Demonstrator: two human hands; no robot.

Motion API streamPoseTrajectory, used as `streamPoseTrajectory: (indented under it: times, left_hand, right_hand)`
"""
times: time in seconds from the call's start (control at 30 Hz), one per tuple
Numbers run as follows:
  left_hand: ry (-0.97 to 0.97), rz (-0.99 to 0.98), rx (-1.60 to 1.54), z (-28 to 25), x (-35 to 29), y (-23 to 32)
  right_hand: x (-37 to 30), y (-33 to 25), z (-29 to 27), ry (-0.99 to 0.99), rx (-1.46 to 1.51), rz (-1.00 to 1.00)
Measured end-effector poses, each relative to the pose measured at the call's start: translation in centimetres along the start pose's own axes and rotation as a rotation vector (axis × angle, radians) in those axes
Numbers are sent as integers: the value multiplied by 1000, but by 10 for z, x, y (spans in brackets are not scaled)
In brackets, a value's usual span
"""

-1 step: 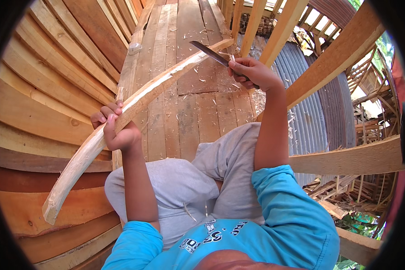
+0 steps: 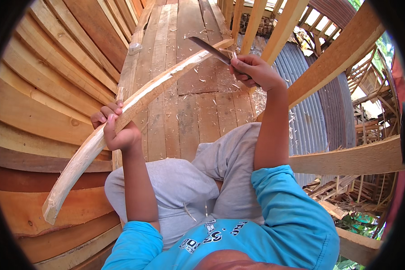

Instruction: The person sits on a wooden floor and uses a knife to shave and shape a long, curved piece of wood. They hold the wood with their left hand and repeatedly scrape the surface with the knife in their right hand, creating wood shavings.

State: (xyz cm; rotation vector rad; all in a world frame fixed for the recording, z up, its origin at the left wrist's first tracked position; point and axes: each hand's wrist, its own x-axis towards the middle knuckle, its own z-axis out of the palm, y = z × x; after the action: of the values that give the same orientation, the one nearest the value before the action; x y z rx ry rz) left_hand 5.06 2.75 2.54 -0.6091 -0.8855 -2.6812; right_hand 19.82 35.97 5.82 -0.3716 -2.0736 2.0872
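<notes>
A wooden stick (image 2: 149,90) slants from lower left to upper right, left hand (image 2: 120,134) clasped around its middle, right hand (image 2: 255,73) gripping a knife (image 2: 210,49) near its far end.

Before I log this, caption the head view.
Left hand grips a long, pale wooden strip; right hand holds a dark-bladed knife near the strip's far end.

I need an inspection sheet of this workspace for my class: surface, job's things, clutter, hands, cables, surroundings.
Surface: plank floor.
Job's things: long wooden strip, pale along one face; dark-bladed knife crossing its far end, contact unclear.
Clutter: wood shavings scattered over the floor.
Hands: left hand grips the strip; right hand holds the knife.
Cables: nothing seen.
Surroundings: plank wall left; wooden posts and corrugated metal sheeting right.
</notes>
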Motion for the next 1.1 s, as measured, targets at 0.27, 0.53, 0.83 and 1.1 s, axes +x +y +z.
streamPoseTrajectory:
  times: [0.27,0.53,0.83,1.1]
  left_hand:
    - [14,1,-7,2,-2,0]
    - [-21,2,-19,-3,1,-1]
    - [11,-1,-27,-3,3,0]
    - [-40,13,-21,2,-2,-2]
  right_hand:
    - [15,-6,31,853,430,-324]
    - [25,9,19,544,593,-233]
    - [45,54,90,164,-398,-181]
    - [49,66,148,404,-700,154]
